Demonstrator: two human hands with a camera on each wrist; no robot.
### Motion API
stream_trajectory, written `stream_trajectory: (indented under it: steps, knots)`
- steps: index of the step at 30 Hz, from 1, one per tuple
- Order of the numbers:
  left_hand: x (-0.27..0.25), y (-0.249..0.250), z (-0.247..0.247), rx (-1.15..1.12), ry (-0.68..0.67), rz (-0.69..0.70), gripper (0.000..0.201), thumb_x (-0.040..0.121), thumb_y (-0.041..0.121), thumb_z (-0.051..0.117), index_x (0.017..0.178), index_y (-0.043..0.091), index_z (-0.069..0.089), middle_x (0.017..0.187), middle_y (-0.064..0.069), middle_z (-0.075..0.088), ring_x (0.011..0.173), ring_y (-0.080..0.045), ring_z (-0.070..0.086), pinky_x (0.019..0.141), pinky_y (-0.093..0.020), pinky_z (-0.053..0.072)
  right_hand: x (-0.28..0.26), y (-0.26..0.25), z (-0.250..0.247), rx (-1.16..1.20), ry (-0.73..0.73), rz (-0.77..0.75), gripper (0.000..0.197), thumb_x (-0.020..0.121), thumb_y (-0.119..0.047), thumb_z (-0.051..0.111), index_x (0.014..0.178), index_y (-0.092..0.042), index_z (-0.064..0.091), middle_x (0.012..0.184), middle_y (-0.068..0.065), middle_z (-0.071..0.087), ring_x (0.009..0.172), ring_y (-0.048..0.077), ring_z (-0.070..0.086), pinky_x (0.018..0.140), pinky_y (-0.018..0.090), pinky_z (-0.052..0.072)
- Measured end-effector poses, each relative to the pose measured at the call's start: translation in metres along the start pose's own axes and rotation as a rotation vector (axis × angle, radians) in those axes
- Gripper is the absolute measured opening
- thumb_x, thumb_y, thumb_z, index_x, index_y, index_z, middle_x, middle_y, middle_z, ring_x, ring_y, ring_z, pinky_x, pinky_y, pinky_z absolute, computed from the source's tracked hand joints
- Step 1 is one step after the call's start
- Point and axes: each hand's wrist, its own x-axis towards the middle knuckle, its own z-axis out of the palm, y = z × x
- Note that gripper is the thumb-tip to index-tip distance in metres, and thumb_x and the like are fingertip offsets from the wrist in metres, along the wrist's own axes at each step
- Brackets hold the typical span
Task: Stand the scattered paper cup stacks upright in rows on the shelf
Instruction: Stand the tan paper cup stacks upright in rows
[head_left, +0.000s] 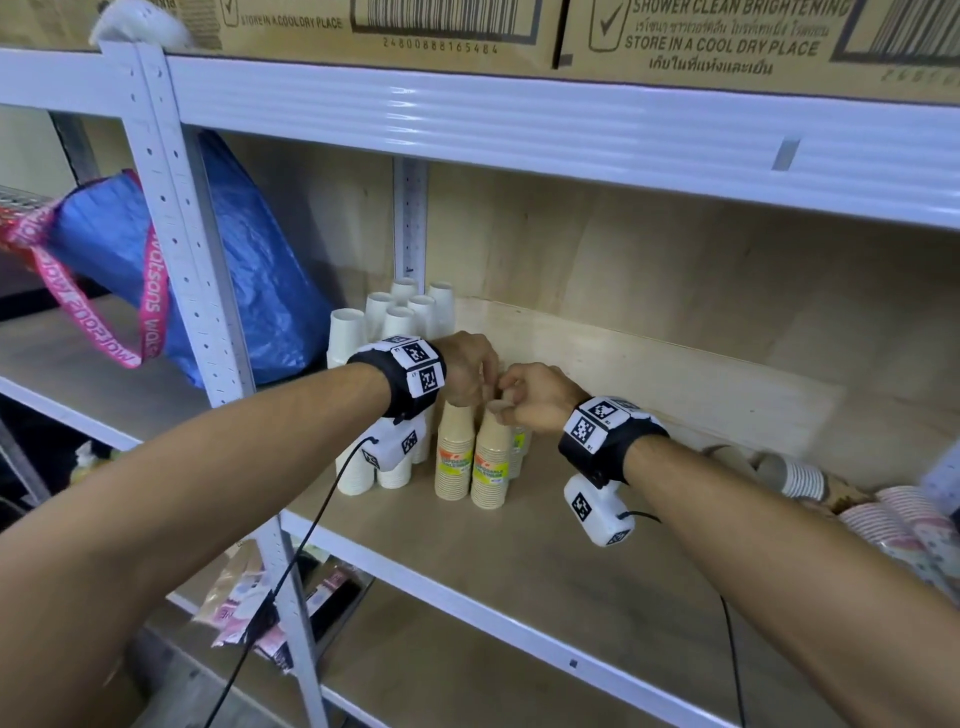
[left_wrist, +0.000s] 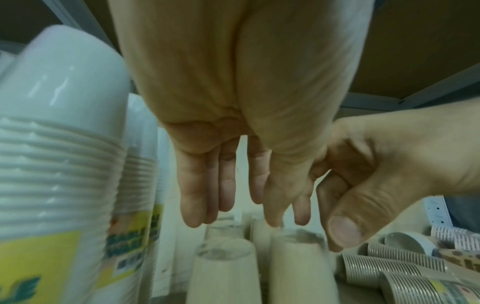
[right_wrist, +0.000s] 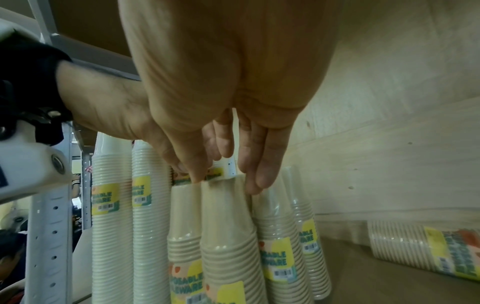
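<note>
Two brown paper cup stacks stand upright side by side on the shelf board (head_left: 597, 566). My right hand (head_left: 524, 397) pinches the top of the right-hand brown stack (head_left: 491, 462) (right_wrist: 226, 226), thumb (right_wrist: 192, 168) on one side and fingers (right_wrist: 259, 170) on the other. My left hand (head_left: 467, 374) hangs just left of it with straight fingers (left_wrist: 226, 185) pointing down at the other brown stack (head_left: 455, 457). Tall white cup stacks (head_left: 363, 338) (left_wrist: 52, 144) stand in rows behind and to the left. More brown stacks (head_left: 795, 475) (left_wrist: 389, 265) lie on their sides at the right.
Pink-patterned cup stacks (head_left: 893, 519) lie at the far right. A blue bag (head_left: 249, 270) hangs by the white upright post (head_left: 176, 234) on the left. The upper shelf beam (head_left: 519, 114) carries cardboard boxes (head_left: 727, 41). Bare board lies in front of the standing stacks.
</note>
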Motion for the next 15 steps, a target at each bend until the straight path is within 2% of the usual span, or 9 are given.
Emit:
stream_trajectory:
  steps: [2,5,8,11,15]
  knots:
    - [0.006,0.004,-0.005,-0.015,0.02,0.013,0.031,0.075,0.011,0.074,0.103,0.023,0.069,0.101,0.002,0.062,0.086,-0.015,0.06,0.067,-0.027,0.051,-0.003,0.006,-0.009,-0.005,0.022,0.011,0.038,0.077,-0.038,0.077,0.108,-0.02,0.065,0.095,-0.001,0.064,0.088,0.018,0.06,0.073,0.025,0.046]
    - [0.016,0.016,-0.011,-0.018,0.057,0.051,0.027,0.078,0.016,0.074,0.103,0.024,0.067,0.103,0.002,0.061,0.089,-0.018,0.062,0.077,-0.032,0.055,-0.008,0.019,-0.025,-0.041,0.071,0.035,0.032,0.08,-0.022,0.072,0.112,-0.022,0.065,0.1,0.003,0.066,0.085,0.02,0.061,0.068,0.024,0.045]
    - [0.029,0.033,-0.014,-0.009,0.073,0.076,0.028,0.078,0.021,0.076,0.104,0.025,0.067,0.096,0.003,0.058,0.087,-0.017,0.06,0.074,-0.03,0.052,-0.016,0.034,-0.041,-0.055,0.12,0.08,0.032,0.082,-0.01,0.064,0.113,-0.018,0.065,0.099,0.007,0.068,0.085,0.025,0.066,0.074,0.031,0.055]
    - [0.043,0.05,-0.015,-0.018,0.078,0.111,0.029,0.078,0.022,0.078,0.104,0.026,0.066,0.098,0.003,0.057,0.084,-0.016,0.059,0.069,-0.027,0.048,-0.023,0.053,-0.055,-0.081,0.16,0.137,0.034,0.084,-0.008,0.059,0.114,-0.021,0.064,0.102,0.004,0.068,0.081,0.021,0.064,0.073,0.028,0.052]
    - [0.059,0.078,-0.01,-0.015,0.072,0.148,0.03,0.081,0.02,0.077,0.108,0.024,0.066,0.102,0.001,0.056,0.089,-0.019,0.058,0.078,-0.029,0.052,-0.037,0.077,-0.069,-0.1,0.179,0.206,0.034,0.083,-0.013,0.061,0.113,-0.027,0.063,0.106,0.002,0.065,0.087,0.018,0.064,0.076,0.028,0.052]
